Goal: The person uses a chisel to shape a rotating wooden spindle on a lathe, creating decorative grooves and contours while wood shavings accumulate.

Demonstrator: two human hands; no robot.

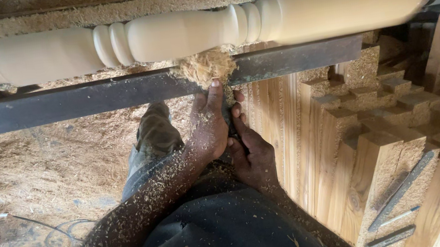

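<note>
- Lowest in the frame, the person's dark-clothed lap and a forearm speckled with wood chips rise toward the centre.
- At centre, the left hand (209, 128) wraps closed around the shaft of a turning tool (229, 117), thumb stretched up toward the dark metal tool rest (83, 100).
- Just right of it, the right hand (253, 156) clamps shut on the same tool lower down, near the body; most of the tool is hidden between the two hands.
- At lower right stand stacked square wooden blanks (384, 134), dusted with shavings, with a few long chisels (401, 189) lying on them.
- At left, the floor is carpeted with sawdust (51, 160).
- Above the rest, a clump of fresh shavings (205, 66) piles where the tool meets the wood.
- Farthest, across the upper frame, the pale turned spindle (177, 34) lies horizontal on the lathe, blurred at right as if spinning.
- Judgement: the cut in hand appears to shape the narrow part beside the beads; the next move calls for a steady brace on the rest and a light, even feed.
</note>
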